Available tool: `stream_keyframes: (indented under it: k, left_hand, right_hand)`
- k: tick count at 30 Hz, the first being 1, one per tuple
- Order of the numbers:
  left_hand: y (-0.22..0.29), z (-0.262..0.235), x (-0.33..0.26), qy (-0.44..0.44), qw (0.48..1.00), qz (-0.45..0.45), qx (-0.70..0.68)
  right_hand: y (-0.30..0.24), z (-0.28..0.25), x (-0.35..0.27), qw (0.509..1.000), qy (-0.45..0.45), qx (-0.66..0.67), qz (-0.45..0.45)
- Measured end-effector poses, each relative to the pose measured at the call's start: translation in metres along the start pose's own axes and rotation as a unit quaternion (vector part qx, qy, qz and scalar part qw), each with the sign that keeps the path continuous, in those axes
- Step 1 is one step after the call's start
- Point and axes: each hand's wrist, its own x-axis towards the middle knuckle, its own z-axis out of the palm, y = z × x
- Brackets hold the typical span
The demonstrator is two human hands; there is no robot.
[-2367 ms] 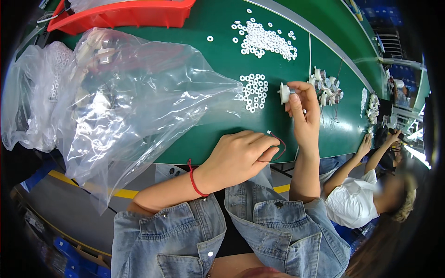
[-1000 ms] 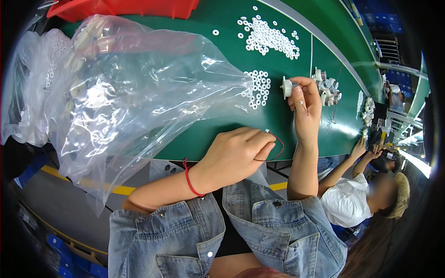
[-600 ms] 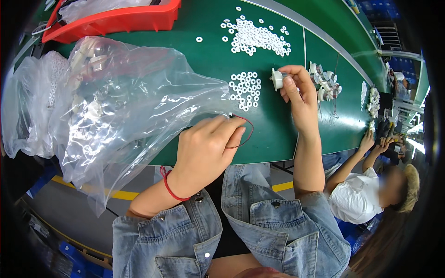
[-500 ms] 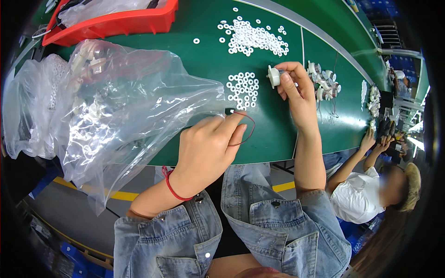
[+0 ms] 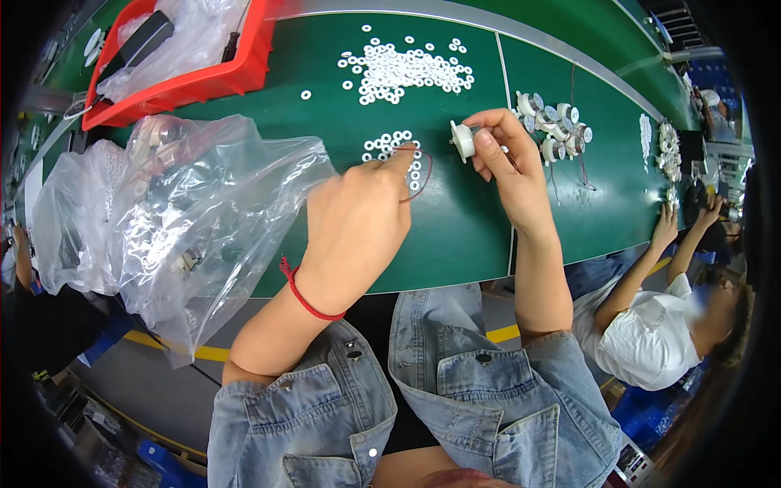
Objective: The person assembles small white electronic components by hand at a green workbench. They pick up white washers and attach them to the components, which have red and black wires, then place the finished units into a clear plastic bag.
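My right hand (image 5: pixel 511 163) pinches a round white flanged part (image 5: pixel 463 141) between thumb and fingers, above the table. A small pale tip shows beside the thumb. My left hand (image 5: pixel 358 215), a red cord round its wrist, reaches over a small group of white rings (image 5: pixel 389 141), its index finger at the group's edge. A thin dark red wire (image 5: pixel 429 180) loops out from its curled fingers; its ends are hidden. The hand covers part of the ring group. To the right lie several similar white and silvery round parts (image 5: pixel 555 130) with thin wires.
A larger pile of white rings (image 5: pixel 403 71) lies farther back on the green table (image 5: pixel 455 236). Clear plastic bags (image 5: pixel 203 211) with white parts spread at the left, before a red bin (image 5: pixel 183 81) holding plastic and a dark-handled tool. A co-worker in a white shirt (image 5: pixel 643 342) works at the right.
My left hand has moved forward over the small ring group, carrying the wire loop. My right hand keeps its hold on the white part. The view has shifted, showing more of the red bin.
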Motion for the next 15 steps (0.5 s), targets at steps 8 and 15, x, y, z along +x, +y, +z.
stream_keyframes:
  k: [8, 15]
  left_hand:
    - [0.0031, 0.0055, 0.0069, 0.007, 0.999, 0.006, 0.041]
    - [0.0027, 0.0040, 0.0033, 0.008, 0.999, 0.000, 0.040]
  right_hand:
    - [-0.0031, -0.0033, -0.0024, 1.000, -0.001, 0.012, -0.012]
    - [-0.0058, -0.0013, -0.0044, 1.000, 0.005, 0.021, -0.016]
